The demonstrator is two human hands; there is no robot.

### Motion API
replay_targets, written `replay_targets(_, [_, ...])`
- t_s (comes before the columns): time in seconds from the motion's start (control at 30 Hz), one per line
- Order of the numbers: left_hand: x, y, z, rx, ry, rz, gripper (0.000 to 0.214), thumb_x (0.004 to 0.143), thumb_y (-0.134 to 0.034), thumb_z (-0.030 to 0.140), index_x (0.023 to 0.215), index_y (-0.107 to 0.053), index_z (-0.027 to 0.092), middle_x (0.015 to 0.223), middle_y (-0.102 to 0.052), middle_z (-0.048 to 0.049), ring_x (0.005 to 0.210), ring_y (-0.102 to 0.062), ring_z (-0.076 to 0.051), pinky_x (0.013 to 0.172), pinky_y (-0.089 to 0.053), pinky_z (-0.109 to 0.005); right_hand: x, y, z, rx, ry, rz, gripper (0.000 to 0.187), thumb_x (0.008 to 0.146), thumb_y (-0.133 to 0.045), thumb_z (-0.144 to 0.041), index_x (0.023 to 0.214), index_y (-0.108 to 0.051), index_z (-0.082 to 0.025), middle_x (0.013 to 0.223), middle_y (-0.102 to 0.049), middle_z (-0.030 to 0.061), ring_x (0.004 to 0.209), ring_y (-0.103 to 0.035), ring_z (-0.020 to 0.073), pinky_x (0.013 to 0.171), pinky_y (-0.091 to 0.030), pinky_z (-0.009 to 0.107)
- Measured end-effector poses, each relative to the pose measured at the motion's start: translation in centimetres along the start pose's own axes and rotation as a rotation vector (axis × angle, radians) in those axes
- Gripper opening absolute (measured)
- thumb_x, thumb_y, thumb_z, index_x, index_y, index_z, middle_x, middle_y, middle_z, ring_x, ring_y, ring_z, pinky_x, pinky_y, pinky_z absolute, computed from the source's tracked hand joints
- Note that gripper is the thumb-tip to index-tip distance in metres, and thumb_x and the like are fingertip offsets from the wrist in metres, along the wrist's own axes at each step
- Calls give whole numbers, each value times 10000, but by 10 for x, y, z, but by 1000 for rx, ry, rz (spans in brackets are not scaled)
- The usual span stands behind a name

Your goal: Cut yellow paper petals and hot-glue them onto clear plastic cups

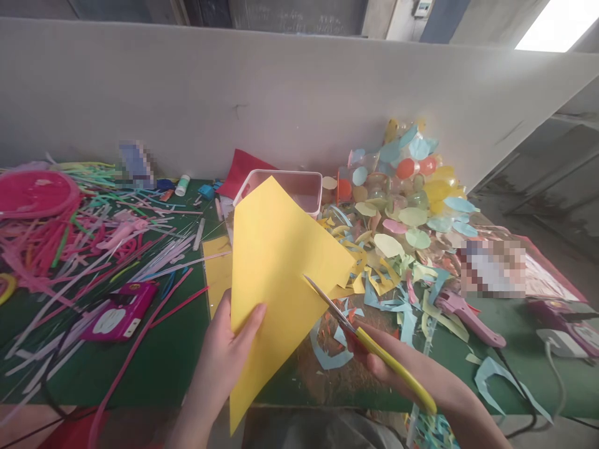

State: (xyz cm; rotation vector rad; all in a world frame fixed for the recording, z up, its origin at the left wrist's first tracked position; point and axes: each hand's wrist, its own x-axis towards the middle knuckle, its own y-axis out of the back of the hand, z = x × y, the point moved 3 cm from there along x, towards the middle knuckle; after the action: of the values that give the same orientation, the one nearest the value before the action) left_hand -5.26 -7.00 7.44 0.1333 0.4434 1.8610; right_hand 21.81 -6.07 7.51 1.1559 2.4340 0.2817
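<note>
Head camera, at the bench: what does the left grip (219, 355) hold?

A yellow sheet (281, 274), pinched between thumb and fingers and raised off the green surface (154, 374), seemingly to keep it clear of the clutter below.

And the right grip (379, 368)?

Closed around the yellow handles of scissors (327, 305), angled so the blades meet the sheet's edge. How wide they stand cannot be told.

What lies nearby?

Beyond the right grip, heaped paper scraps (388, 293) and a pink glue gun (468, 321). Left of the left grip, pink strips (93, 249). Ahead, a white tub (304, 193).
</note>
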Motion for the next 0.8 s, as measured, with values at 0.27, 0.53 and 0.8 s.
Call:
replay_targets(0.27, [1,1,-1,44,-8,13,517,817,-603,563,1229,-578,251,1344,-638,-98,1213,-617,-293,958,-532,-370,9,-9,5,69,-103,-113,577,877,-392,-777,813,-418,-204,650,-338,-58,539,-313,91,486,-257,232])
replay_targets(0.53, [1,0,-4,68,9,35,521,821,-587,568,1227,-571,242,1327,-645,-108,1219,-609,-297,999,-501,-401,3,-5,-4,-6,-31,-131,695,840,-332,-836,998,-534,-191,968,-595,76,815,-543,195,719,-457,280])
replay_targets(0.8, [2,2,-6,6,31,-10,549,826,-604,565,1277,-552,257,1342,-636,-94,1229,-600,-288,1015,-492,-398,8,-7,2,27,-57,-110,634,892,-355,-768,998,-585,-187,887,-582,54,746,-528,179,659,-469,269])
